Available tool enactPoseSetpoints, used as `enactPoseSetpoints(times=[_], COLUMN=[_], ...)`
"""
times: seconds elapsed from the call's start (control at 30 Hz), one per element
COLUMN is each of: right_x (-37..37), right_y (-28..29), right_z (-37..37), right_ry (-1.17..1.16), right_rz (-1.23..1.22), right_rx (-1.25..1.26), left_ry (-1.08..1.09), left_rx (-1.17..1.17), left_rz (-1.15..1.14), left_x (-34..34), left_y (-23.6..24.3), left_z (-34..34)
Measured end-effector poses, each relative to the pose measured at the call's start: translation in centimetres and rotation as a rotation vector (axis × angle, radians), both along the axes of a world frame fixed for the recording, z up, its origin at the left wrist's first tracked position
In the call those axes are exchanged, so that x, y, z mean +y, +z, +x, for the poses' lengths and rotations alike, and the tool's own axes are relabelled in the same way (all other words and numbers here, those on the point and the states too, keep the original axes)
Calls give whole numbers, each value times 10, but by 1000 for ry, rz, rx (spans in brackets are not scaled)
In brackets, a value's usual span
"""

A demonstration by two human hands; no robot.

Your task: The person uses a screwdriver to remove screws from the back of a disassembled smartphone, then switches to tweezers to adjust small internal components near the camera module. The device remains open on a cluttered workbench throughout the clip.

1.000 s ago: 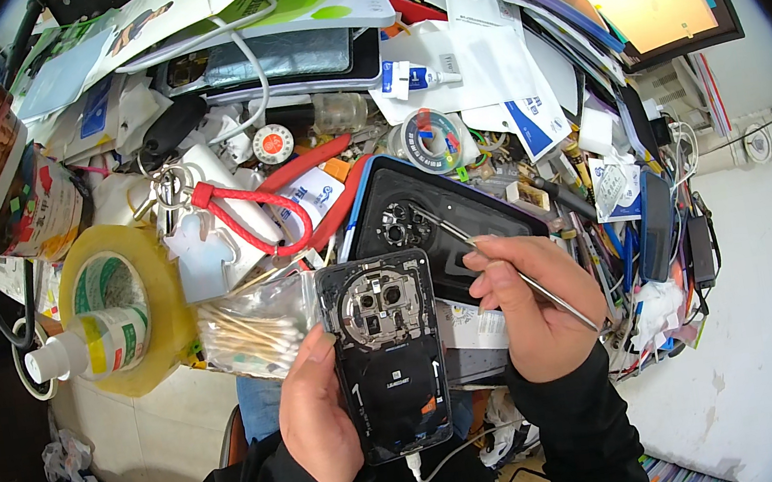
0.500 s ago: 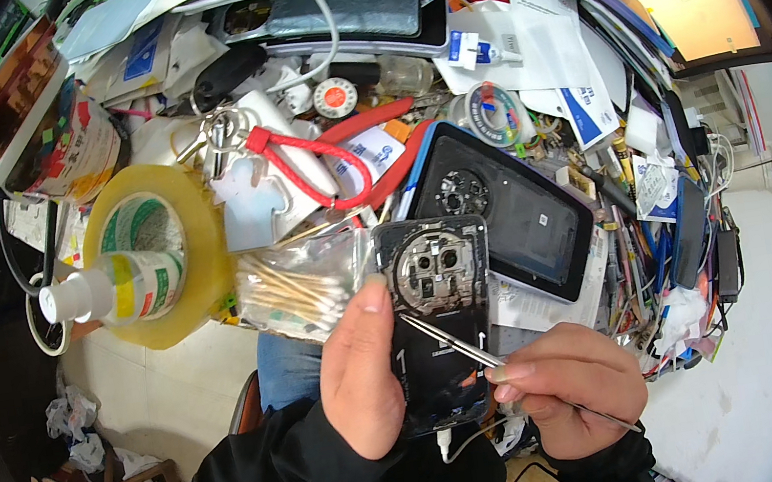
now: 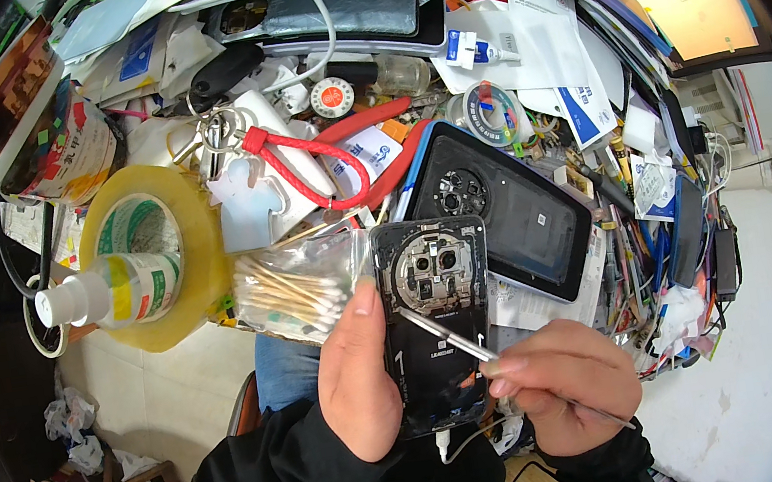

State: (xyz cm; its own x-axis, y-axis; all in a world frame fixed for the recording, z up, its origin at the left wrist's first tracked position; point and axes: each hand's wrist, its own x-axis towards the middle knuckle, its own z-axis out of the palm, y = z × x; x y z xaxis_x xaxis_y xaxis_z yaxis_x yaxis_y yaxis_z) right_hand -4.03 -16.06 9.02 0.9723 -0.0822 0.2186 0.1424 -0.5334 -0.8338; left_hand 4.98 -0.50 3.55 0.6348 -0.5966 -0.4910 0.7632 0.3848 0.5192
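Observation:
Gripped by its left edge in my left hand [image 3: 359,383] is a phone [image 3: 444,371] without its back cover. Its round camera block and black inner plate are exposed, and a white cable plug [image 3: 444,444] meets its lower end. My right hand [image 3: 569,383] is closed around slim metal tweezers [image 3: 454,338], slanting up and left over the phone. Their tip is just below the camera block; I cannot tell whether it touches. Behind the phone lies a detached dark back cover [image 3: 528,231] with a round camera ring.
Left of the phone are a bag of cotton swabs [image 3: 289,289], a clear spray bottle [image 3: 112,289] and a wide tape roll [image 3: 95,242]. Keys with a red braided loop [image 3: 316,197] lie beyond. A solder wire spool [image 3: 491,114], papers and small parts crowd the right.
The tweezers' tips look closer together than before. The phone and both hands have shifted very slightly left. Both grips stay the same.

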Motion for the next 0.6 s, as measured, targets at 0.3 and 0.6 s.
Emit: enactPoseSetpoints(times=[0.3, 0.6], right_x=[2, 2], right_y=[-13, -13], right_z=[7, 7], right_ry=[-161, -162], right_rz=[36, 28], right_rx=[-20, 5], left_ry=[8, 0], left_rx=[-51, -48], left_rz=[-48, -52], left_x=[5, 6], left_y=[1, 0], left_z=[2, 2])
